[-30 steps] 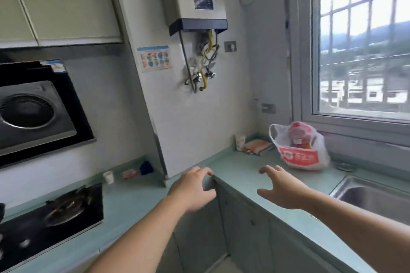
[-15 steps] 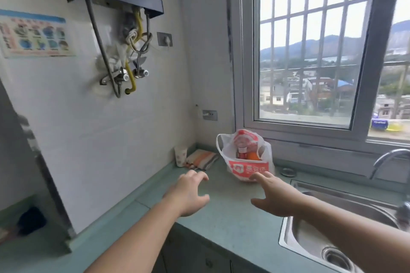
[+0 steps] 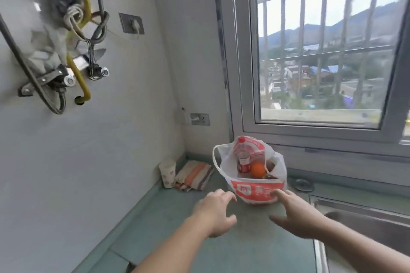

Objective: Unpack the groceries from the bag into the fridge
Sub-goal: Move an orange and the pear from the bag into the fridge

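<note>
Neither grip is closed on anything: left hand [image 3: 214, 215] and right hand [image 3: 297, 217] both reach forward with fingers spread and relaxed, above the green surface [image 3: 177, 228]. The right index fingertip overlaps the lower front of the bag [image 3: 255, 190]; actual contact cannot be confirmed. The left fingertips sit just beside the bag's left edge.

The bag, white plastic with a red band, stands open in the corner below the window [image 3: 321, 51]. Inside it: an orange [image 3: 258, 169] next to a red-labelled bottle [image 3: 244, 163]; other contents are hidden by the plastic.

Left of the bag: a folded striped cloth [image 3: 194, 175] and a paper cup [image 3: 167, 173] against the wall. A round drain stopper [image 3: 302, 184] lies right of the bag. The sink [image 3: 366, 224] is cut off at the right edge. Pipes and valves [image 3: 66, 62] on the wall are blurred.
</note>
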